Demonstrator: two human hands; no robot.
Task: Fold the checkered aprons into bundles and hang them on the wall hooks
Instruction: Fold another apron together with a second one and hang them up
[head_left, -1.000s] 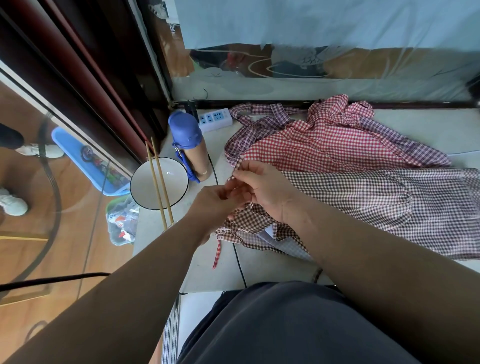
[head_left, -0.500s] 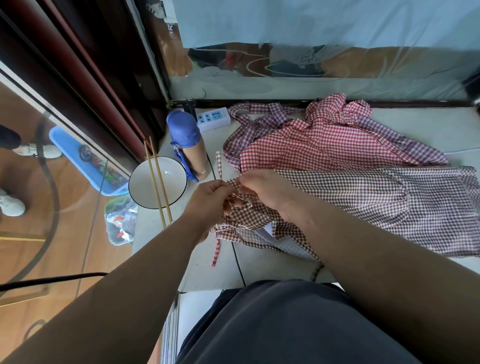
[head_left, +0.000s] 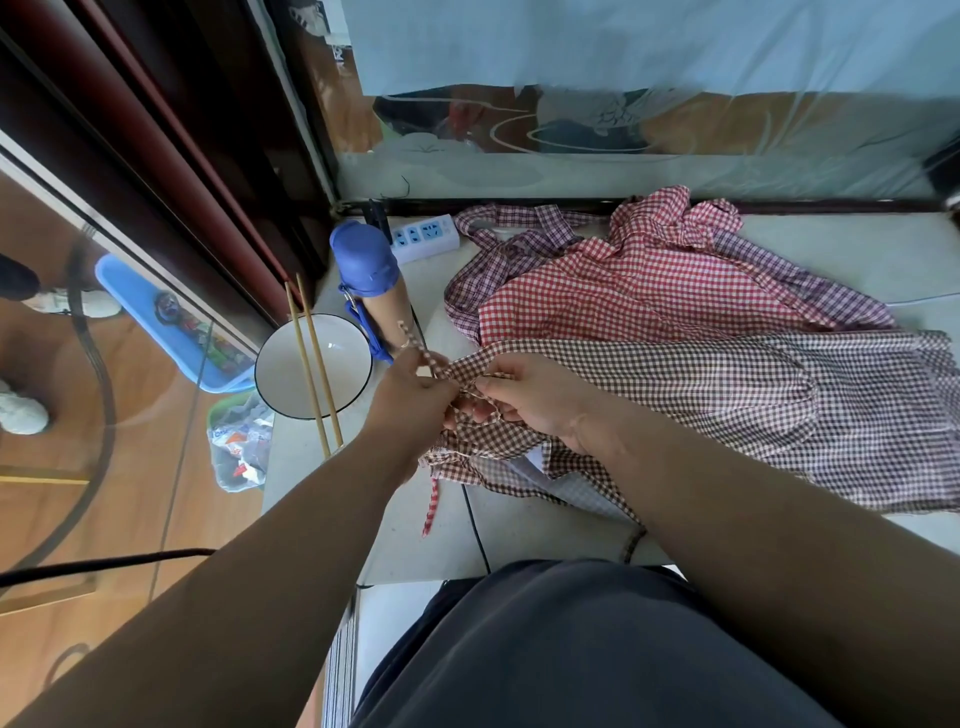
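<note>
A brown-and-white checkered apron lies spread across the white table, nearest me. My left hand pinches its thin strap, whose end sticks up toward the bottle. My right hand grips the apron's bunched left corner right beside it. A red checkered apron lies crumpled behind, partly under the brown one. A purple checkered apron lies beneath the red one. No wall hooks are in view.
A white bowl with two chopsticks across it sits at the table's left edge. A blue-capped bottle and a power strip stand behind it. A glass wall borders the table's far side. A black cable crosses the table front.
My hands have drawn slightly apart and the strap end has been pulled up and out to the left, toward the bottle. The aprons behind have not moved.
</note>
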